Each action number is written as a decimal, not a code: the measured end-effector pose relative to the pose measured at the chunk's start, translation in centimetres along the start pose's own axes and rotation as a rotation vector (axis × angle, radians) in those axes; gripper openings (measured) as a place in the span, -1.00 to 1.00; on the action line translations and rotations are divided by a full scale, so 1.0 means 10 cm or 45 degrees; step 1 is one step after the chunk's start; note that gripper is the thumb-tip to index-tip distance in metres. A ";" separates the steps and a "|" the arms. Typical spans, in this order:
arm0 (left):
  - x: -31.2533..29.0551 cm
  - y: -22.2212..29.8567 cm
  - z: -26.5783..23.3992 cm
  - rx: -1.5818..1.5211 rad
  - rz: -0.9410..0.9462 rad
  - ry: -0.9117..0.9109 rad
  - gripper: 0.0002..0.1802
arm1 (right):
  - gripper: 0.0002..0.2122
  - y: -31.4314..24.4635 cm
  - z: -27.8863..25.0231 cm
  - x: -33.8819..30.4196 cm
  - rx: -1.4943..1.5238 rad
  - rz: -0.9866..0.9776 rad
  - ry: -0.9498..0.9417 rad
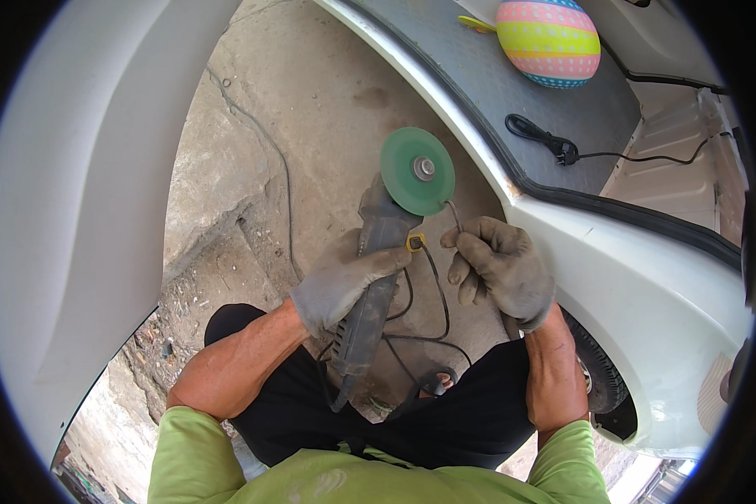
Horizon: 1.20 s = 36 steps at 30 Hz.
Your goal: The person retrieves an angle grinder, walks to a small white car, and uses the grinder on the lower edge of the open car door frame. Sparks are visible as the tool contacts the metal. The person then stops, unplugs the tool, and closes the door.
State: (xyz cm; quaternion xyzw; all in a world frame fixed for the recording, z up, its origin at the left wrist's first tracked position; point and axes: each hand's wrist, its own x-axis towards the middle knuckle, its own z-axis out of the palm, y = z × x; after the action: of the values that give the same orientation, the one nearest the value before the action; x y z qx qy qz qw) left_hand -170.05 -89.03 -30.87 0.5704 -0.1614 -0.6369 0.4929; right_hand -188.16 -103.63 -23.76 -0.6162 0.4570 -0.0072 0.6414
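Grinder (370, 317) in the left hand (343, 281), above the floor (328, 126) and between the person's knees and the car (638, 290); its long axis runs near to far, the far end leaning right. Its green disc (401, 178) sits at that far end, face up, the tail pointing near. Left fingers wrap the body; the right hand (502, 267) pinches a thin rod (454, 215) by the disc's near-right edge.

Gloved left hand (336, 284) gripping angle grinder (368, 315); right hand (510, 270) pinching thin rod (455, 216) near green disc (401, 168).
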 end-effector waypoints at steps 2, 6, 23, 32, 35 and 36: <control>-0.01 0.01 0.01 0.003 -0.003 -0.015 -0.57 | -0.76 0.03 0.00 0.01 -0.001 -0.008 0.000; -0.01 0.02 0.01 0.018 -0.032 -0.023 -0.55 | -0.75 0.05 -0.01 0.04 -0.006 -0.043 -0.016; 0.00 0.00 0.00 -0.078 -0.020 -0.055 -0.58 | -0.75 0.03 0.00 0.04 0.038 -0.011 -0.005; 0.03 -0.05 0.01 -0.107 -0.029 -0.016 -0.59 | -0.76 0.02 0.00 0.05 0.048 -0.028 -0.025; 0.04 -0.05 0.01 -0.115 -0.019 -0.025 -0.59 | -0.75 0.02 -0.01 0.05 0.041 -0.022 -0.025; 0.04 -0.05 0.01 -0.120 -0.016 -0.037 -0.60 | -0.75 0.03 -0.01 0.05 0.052 -0.028 -0.027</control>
State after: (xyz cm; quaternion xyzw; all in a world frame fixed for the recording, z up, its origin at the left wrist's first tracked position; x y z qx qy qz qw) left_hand -170.31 -89.15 -31.48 0.5381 -0.1347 -0.6552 0.5129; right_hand -188.05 -103.93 -24.27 -0.6079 0.4432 -0.0169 0.6586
